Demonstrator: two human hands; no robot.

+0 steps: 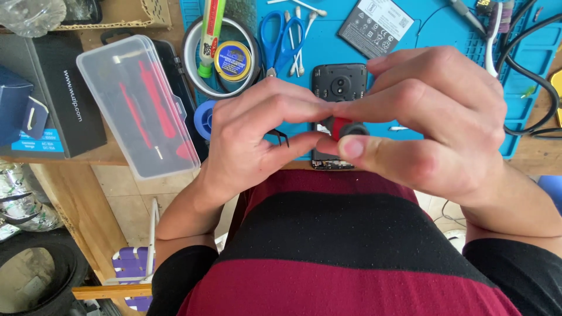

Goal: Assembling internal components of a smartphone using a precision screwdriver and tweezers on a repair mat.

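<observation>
Both hands (351, 126) pinch screwdriver handle (345, 127), seemingly end-on.

Both hands, left hand (257, 134) and right hand (433, 117), pinched a small red-and-black tool (345, 127) above the opened phone (339, 82), scissors (280, 35) at eleven o'clock.

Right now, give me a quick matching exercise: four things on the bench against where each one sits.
Things:
1 scissors
2 clear plastic case
3 phone battery
4 red and black tool

Places:
A pinched between both hands
B left, off the blue mat
C top of the mat, right of the phone
D left of the cotton swabs

Pairs: 1-D, 2-B, 3-C, 4-A
</observation>
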